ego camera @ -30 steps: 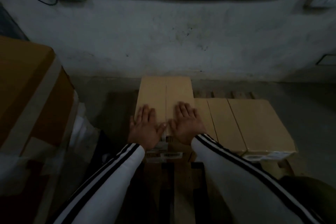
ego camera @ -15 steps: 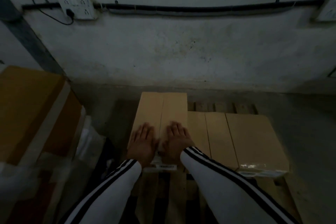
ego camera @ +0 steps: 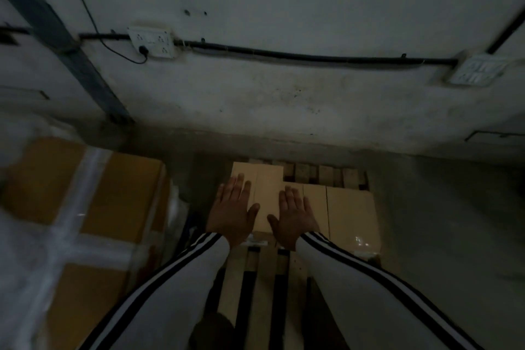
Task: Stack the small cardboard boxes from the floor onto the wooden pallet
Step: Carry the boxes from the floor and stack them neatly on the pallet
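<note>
A small cardboard box (ego camera: 265, 193) lies on the wooden pallet (ego camera: 255, 273), at its left side near the wall. My left hand (ego camera: 231, 214) hovers flat over the box's left edge, fingers straight and spread. My right hand (ego camera: 292, 216) is flat over its right edge, partly above the neighbouring low box (ego camera: 314, 204). Whether the palms touch the box I cannot tell. A wider cardboard box (ego camera: 350, 216) lies further right on the pallet. Both hands hold nothing.
A large brown carton wrapped in clear film (ego camera: 85, 213) stands on the left. The grey wall (ego camera: 284, 99) rises just behind the pallet, with a socket box (ego camera: 152, 41) and a black conduit. Bare concrete floor (ego camera: 449, 221) lies to the right.
The view has pulled back and tilted up, showing more wall. Both hands have spread apart from the box's middle toward its two sides.
</note>
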Available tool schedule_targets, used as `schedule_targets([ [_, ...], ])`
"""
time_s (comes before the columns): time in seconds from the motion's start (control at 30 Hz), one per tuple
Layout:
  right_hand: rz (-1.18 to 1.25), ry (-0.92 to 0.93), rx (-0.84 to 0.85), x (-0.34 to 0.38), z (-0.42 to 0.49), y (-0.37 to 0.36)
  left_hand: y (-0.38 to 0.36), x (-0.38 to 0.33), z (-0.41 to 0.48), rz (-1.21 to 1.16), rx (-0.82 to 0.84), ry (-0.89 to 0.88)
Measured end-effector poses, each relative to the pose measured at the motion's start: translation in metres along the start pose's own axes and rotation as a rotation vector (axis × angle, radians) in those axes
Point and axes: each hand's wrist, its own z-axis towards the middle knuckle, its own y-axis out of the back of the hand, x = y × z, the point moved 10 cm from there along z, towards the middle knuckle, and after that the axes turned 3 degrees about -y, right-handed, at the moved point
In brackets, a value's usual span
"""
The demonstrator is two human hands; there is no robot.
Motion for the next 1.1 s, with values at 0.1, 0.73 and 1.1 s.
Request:
schedule_targets([
  [0.1, 0.006, -0.031, -0.026, 0.012, -0.069, 0.052, 0.064, -0.012, -0.050, -0.028, 0.011, -0.003],
  [0.73, -0.186, 0.342, -0.066, 0.047, -0.222, 0.078, 0.131, -0.062, -0.268, -0.094, -0.138, 0.398],
  [1.1, -0.457, 0.736, 0.034, 0.051, -0.356, -0.005, 0.063, -0.161, -0.452, -0.282, -0.171, 0.964],
])
